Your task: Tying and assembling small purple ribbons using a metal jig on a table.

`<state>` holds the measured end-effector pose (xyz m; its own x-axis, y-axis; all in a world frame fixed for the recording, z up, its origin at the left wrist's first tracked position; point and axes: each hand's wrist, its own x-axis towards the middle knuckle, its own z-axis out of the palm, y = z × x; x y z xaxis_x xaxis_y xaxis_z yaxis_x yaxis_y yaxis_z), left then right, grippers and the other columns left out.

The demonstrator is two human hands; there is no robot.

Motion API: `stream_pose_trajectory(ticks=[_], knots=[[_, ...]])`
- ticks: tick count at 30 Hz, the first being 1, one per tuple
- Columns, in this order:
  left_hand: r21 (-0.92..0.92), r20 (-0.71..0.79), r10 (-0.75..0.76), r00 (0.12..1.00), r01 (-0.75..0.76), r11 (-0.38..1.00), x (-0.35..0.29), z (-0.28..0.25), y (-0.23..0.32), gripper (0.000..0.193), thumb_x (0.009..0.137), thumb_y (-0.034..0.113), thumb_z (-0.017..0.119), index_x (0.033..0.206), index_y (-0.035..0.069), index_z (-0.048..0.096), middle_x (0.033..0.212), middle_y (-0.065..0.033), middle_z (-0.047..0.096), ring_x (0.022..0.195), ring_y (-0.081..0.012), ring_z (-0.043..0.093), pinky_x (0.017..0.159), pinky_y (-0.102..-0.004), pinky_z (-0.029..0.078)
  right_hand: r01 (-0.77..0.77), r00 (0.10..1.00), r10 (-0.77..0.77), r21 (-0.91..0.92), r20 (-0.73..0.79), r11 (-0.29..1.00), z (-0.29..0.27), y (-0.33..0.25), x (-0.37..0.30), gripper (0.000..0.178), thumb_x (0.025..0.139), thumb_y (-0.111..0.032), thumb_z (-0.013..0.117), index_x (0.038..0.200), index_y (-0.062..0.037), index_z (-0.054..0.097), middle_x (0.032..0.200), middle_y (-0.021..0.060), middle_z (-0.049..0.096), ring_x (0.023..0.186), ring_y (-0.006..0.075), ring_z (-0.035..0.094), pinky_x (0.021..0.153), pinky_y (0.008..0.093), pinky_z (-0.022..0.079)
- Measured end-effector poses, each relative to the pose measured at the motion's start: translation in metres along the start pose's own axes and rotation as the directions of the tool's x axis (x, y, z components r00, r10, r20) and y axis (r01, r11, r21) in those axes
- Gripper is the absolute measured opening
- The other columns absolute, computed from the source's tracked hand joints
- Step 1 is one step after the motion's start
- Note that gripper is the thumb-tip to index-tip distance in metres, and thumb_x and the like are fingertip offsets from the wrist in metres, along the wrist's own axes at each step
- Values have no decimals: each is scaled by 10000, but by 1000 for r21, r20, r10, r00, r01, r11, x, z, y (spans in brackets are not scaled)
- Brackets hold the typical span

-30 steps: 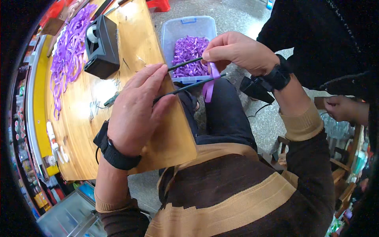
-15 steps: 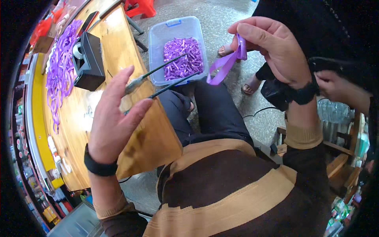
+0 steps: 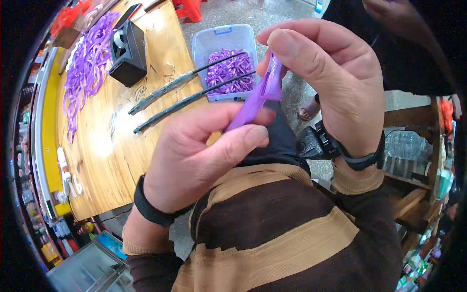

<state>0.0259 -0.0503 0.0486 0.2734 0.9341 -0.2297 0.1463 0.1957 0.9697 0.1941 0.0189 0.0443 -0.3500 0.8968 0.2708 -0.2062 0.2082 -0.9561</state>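
In front of my body, a purple ribbon [image 3: 265, 92] is stretched between my two hands. My right hand [image 3: 340, 82] pinches its folded upper end between thumb and fingers. Lower down, my left hand [image 3: 204, 153] has its thumb and fingers closed on the ribbon's other part, slightly blurred. Two thin dark green rods [image 3: 194, 98] lie side by side on the wooden table, beyond my left hand, their tips sticking out past the table edge. Under those tips, on the floor, stands a clear plastic bin [image 3: 198, 54] holding many short purple ribbon pieces [image 3: 226, 78].
A black tape dispenser [image 3: 130, 61] and a heap of purple ribbons [image 3: 90, 70] are on the wooden table [image 3: 126, 165]. White-handled scissors [image 3: 75, 185] lie at its left edge. A red stool [image 3: 188, 9] stands behind. Another person's dark clothing [image 3: 360, 48] is at the right.
My left hand has moved right, away from the rods, and closed on the ribbon. My right hand has come lower and nearer. The ribbon's hanging loop is now drawn out between both hands.
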Motion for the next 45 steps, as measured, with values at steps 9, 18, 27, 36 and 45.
stream_pose_trajectory(ticks=[9,18,27,36,45], knots=[[-265,-89,101,991,-121,957,-42,-3,-27,299,880,131,521,1123,-43,529,830,-34,610,774,-58,525,711,-177,401,83,996,-83,-4,32,997,14,5,-10,229,846,-184,582,925,27,620,785,104,629,715,127,596,650,213,455],[-194,-246,134,960,-184,964,-53,7,-37,576,790,189,556,1241,-94,338,868,-125,582,764,-170,575,732,-271,453,-1,1000,1,49,-2,999,33,7,-20,237,856,-184,561,940,31,614,763,95,623,706,124,590,642,214,452],[-520,-236,15,972,-139,843,-60,-1,-41,287,858,165,519,1036,-59,499,801,-95,574,703,-126,562,667,-239,466,26,1000,-26,15,4,1000,36,9,-28,242,858,-197,561,946,23,612,758,95,623,694,116,590,632,208,456],[-639,-115,64,991,-123,759,-66,-4,-56,217,865,189,518,887,-27,532,696,-90,568,551,-117,528,541,-218,435,-132,991,135,202,-2,971,40,13,-35,240,863,-203,556,956,12,607,761,89,625,677,113,595,595,198,458],[-396,-50,-46,998,22,918,-75,1,-57,205,831,120,575,970,-26,535,839,-44,565,734,-90,534,659,-195,417,-100,991,114,181,-68,978,51,22,-46,233,849,-174,574,947,35,600,770,100,621,703,126,597,640,216,457]])
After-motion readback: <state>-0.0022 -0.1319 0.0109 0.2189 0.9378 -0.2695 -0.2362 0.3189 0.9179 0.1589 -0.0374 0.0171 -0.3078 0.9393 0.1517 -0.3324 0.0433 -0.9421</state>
